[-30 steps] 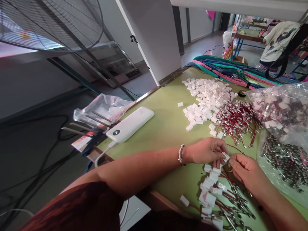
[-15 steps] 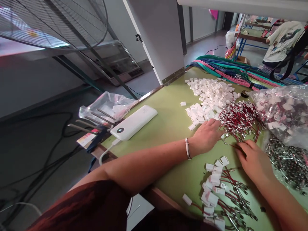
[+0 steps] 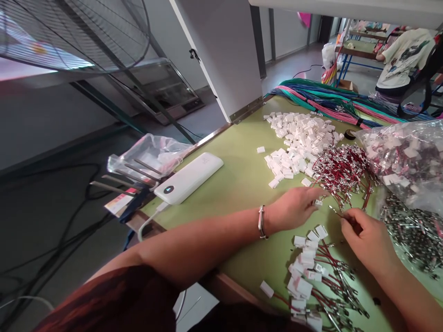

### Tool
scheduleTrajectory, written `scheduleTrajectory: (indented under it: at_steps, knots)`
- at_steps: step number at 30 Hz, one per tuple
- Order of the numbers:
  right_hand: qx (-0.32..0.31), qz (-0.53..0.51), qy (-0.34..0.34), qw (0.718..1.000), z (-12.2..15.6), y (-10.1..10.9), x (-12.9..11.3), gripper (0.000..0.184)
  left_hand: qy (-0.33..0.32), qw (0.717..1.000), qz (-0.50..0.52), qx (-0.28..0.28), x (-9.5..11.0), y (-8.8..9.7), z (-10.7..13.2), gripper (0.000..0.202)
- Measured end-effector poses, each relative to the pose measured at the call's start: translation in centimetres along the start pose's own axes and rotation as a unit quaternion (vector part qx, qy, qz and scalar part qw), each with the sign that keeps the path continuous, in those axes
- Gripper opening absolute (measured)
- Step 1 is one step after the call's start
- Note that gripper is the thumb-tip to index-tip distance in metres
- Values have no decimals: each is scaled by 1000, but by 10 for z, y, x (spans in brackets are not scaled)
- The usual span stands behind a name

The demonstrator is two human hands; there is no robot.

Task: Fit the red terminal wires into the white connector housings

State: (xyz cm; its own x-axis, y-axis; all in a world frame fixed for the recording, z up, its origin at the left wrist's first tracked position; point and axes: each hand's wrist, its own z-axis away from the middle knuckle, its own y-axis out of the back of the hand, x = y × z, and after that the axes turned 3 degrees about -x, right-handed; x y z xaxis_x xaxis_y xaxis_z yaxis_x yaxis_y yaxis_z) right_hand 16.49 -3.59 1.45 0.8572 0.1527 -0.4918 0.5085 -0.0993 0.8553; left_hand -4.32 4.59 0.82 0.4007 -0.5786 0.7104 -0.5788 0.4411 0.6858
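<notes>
My left hand (image 3: pixel 296 206) hovers low over the green table (image 3: pixel 238 180), fingers pinched on a small white connector housing (image 3: pixel 317 202). My right hand (image 3: pixel 363 237) is closed on a thin red wire (image 3: pixel 337 213) with a metal terminal, its tip pointing toward the left hand. Just beyond both hands lie a heap of loose white housings (image 3: pixel 301 138) and a tangle of red terminal wires (image 3: pixel 342 173). Near my body sits a pile of assembled housings with red wires (image 3: pixel 313 272).
A white power bank (image 3: pixel 188 178) lies at the table's left edge beside a plastic bag (image 3: pixel 145 154). Clear bags of parts (image 3: pixel 408 161) fill the right side. Coloured cable bundles (image 3: pixel 328 101) lie at the far end. Another person (image 3: pixel 403 57) sits at a distant table.
Both hands put a finished piece on the near pile, reached out to the loose heaps, then drew back a little, the left with a white housing and the right with a red wire.
</notes>
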Motion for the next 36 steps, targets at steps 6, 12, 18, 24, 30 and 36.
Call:
scheduleTrajectory:
  at_steps: [6,12,18,24,30,36]
  knots:
    - [-1,-21,56,998,8,3,-11,19,209,841,499,-22,-4,4,-4,27]
    - [46,11,136,990,11,3,-14,15,245,754,605,-72,0,3,-2,22]
    - [45,57,149,986,8,0,-8,17,231,756,598,-135,0,3,-2,22]
    - [62,134,200,969,11,3,-9,17,232,746,612,-123,-2,2,-1,22]
    - [67,186,207,958,12,4,-11,24,226,770,582,-136,-1,2,-2,31]
    - [62,252,198,945,16,-1,-15,32,197,813,529,-144,2,-3,-2,43]
